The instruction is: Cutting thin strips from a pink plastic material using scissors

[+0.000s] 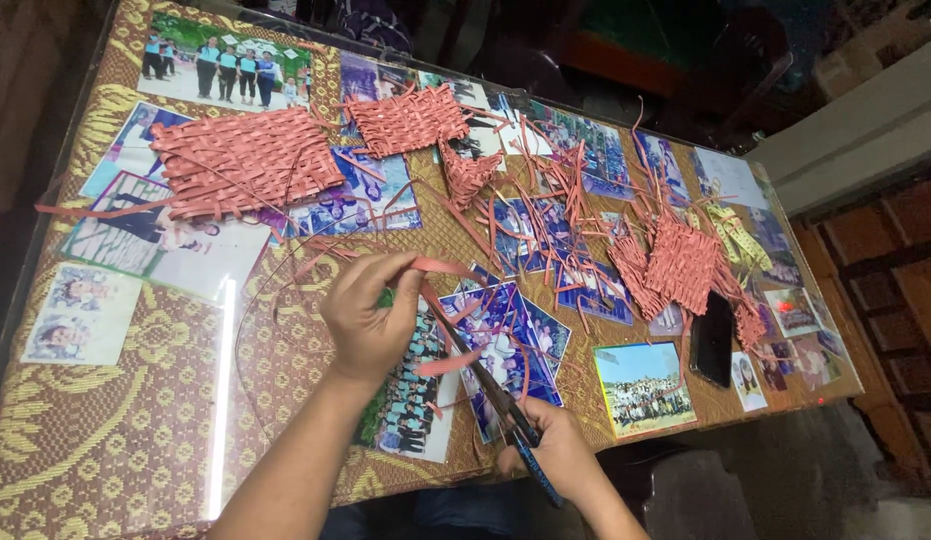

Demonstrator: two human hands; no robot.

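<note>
- Table [115, 440]: glass top, woven pink mats [245, 160] lying at far side.
- Left hand [370, 315]: fingers pinch pink strip [447, 268] mid-table; looks thin, floppy, light (grip close to the cut).
- Right hand [560, 450]: fingers closed in scissors [485, 375] handles, blades at strip.

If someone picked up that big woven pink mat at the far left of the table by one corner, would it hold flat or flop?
The woven mat would probably sag: it is made of thin flat strips like the one drooping from the left hand. It looks light, likely sliding easily on the glossy table. Loose ends poke from its edges, so it might fray or unravel.
</note>
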